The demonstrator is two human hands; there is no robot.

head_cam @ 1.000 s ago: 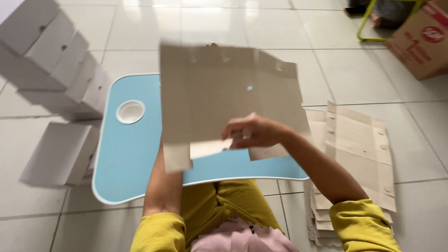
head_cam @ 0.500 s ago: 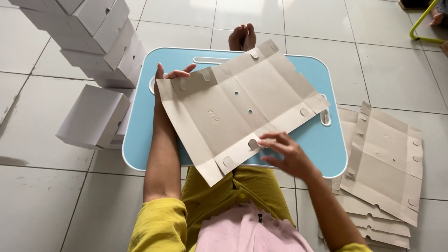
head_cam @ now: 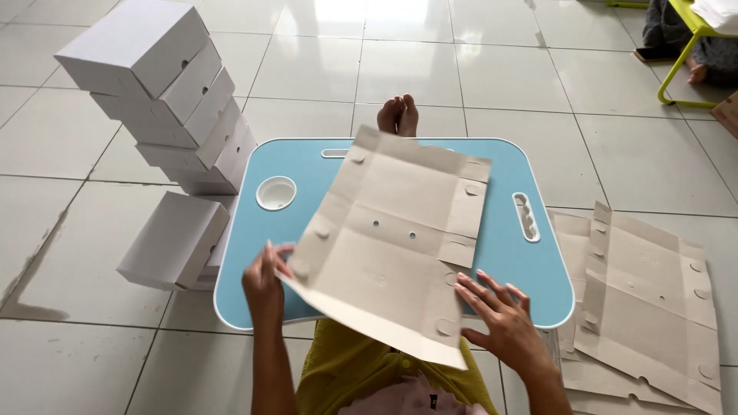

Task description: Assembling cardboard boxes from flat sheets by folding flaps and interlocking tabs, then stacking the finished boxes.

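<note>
A flat, unfolded grey cardboard box blank (head_cam: 392, 238) lies tilted over a small blue lap table (head_cam: 507, 261). My left hand (head_cam: 265, 280) grips its near left corner, thumb under and fingers on the edge. My right hand (head_cam: 500, 323) rests with spread fingers at the blank's near right edge, touching it without gripping. The blank has creases, side flaps and two small holes in its middle. My feet (head_cam: 398, 115) show past the table's far edge.
A leaning stack of assembled white boxes (head_cam: 165, 100) stands on the tiled floor at left, with another white box (head_cam: 173, 242) lower beside the table. A pile of flat blanks (head_cam: 646, 300) lies at right. A yellow chair leg (head_cam: 680, 58) and someone's feet (head_cam: 696, 73) are far right.
The blank has come down from mid-air onto the table and turned. My left hand moved from its far edge to the near left corner. My right hand opened at the near right edge.
</note>
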